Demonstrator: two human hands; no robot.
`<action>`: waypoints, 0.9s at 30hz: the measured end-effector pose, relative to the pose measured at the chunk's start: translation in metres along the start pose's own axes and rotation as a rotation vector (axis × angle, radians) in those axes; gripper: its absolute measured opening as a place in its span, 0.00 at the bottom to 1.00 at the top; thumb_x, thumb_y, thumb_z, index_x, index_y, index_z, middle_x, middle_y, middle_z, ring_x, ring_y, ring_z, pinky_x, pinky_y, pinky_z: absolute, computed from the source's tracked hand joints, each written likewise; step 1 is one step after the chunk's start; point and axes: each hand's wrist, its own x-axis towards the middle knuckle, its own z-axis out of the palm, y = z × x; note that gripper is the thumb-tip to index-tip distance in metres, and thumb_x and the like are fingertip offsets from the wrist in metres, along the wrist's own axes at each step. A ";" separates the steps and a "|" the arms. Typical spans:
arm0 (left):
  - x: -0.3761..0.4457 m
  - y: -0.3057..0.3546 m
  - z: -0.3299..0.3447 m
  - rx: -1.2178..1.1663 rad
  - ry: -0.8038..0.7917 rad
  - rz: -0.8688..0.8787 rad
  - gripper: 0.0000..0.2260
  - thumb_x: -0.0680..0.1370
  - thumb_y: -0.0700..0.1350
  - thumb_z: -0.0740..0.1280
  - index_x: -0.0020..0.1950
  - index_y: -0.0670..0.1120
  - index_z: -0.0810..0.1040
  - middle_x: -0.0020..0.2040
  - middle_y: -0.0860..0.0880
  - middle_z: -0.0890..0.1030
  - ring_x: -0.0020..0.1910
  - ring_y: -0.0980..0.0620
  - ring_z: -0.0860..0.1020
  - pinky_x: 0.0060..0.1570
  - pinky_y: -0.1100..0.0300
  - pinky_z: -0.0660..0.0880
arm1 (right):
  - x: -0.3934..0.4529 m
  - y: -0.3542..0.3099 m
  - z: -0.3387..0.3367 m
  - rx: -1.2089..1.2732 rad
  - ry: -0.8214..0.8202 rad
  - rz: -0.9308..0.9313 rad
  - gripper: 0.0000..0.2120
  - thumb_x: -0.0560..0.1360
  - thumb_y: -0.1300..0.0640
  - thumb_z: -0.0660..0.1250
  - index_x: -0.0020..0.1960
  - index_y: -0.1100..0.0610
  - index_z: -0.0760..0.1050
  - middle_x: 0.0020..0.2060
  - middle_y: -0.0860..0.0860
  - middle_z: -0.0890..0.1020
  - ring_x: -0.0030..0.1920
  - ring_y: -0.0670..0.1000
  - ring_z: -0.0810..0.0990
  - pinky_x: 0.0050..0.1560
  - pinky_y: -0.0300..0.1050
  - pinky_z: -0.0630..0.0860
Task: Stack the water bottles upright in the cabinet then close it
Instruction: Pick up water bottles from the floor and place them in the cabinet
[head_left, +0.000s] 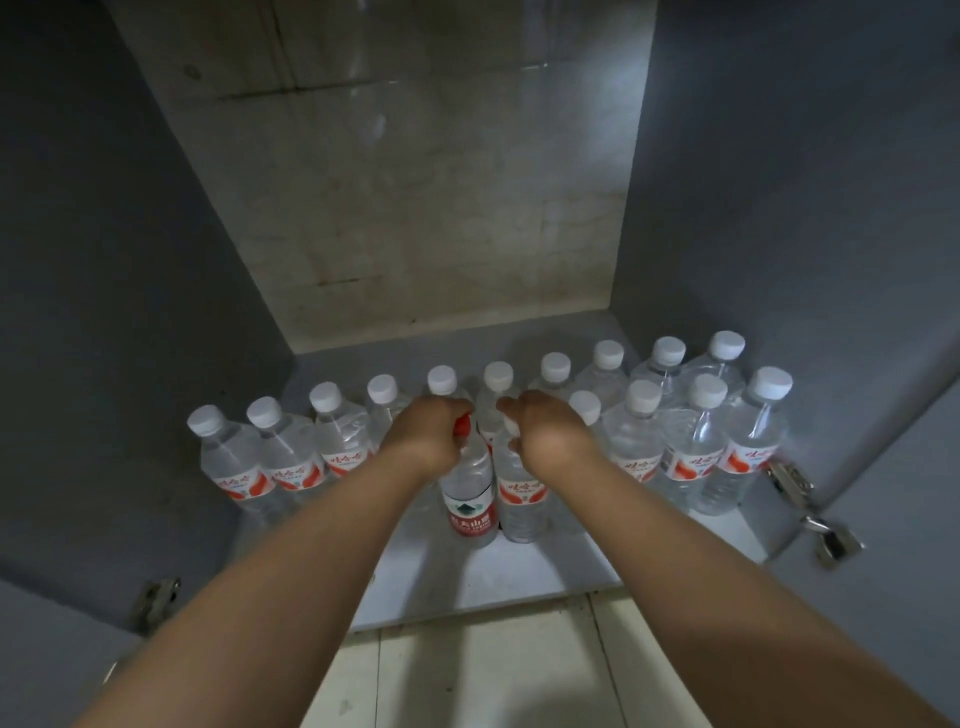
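Note:
Several clear water bottles with white caps stand upright in a row along the back of the grey cabinet floor (519, 571), with a few more (696, 452) in a second row at the right. My left hand (426, 436) grips the red-capped neck of a bottle with a red and green label (470, 504). Right beside it my right hand (545, 436) holds the white-capped top of a bottle with a red and white label (519, 499). Both bottles stand upright in front of the middle of the row, touching each other.
The cabinet is open, its grey side walls left and right and a pale back panel (426, 208) behind. Metal hinges show at the right (826, 535) and lower left (156, 597). Pale floor tiles (493, 675) lie below the front edge.

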 end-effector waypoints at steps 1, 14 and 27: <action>-0.001 0.001 0.000 -0.001 -0.004 -0.005 0.11 0.79 0.39 0.60 0.60 0.44 0.76 0.60 0.42 0.79 0.58 0.44 0.76 0.56 0.58 0.70 | -0.001 0.001 0.001 0.007 0.002 -0.002 0.25 0.79 0.62 0.59 0.74 0.55 0.57 0.68 0.59 0.68 0.66 0.60 0.70 0.65 0.50 0.69; -0.012 -0.002 0.003 0.066 0.011 0.075 0.22 0.80 0.44 0.60 0.74 0.47 0.63 0.71 0.42 0.70 0.67 0.42 0.71 0.64 0.57 0.68 | -0.028 0.002 0.008 0.026 0.120 -0.117 0.28 0.80 0.56 0.56 0.76 0.54 0.48 0.77 0.57 0.50 0.74 0.58 0.59 0.73 0.49 0.62; -0.155 0.055 -0.081 0.206 -0.211 -0.161 0.23 0.82 0.49 0.54 0.76 0.50 0.55 0.79 0.49 0.51 0.78 0.44 0.44 0.76 0.47 0.49 | -0.179 -0.021 -0.090 -0.127 -0.140 0.058 0.22 0.63 0.48 0.75 0.50 0.63 0.82 0.50 0.63 0.85 0.50 0.65 0.84 0.48 0.67 0.77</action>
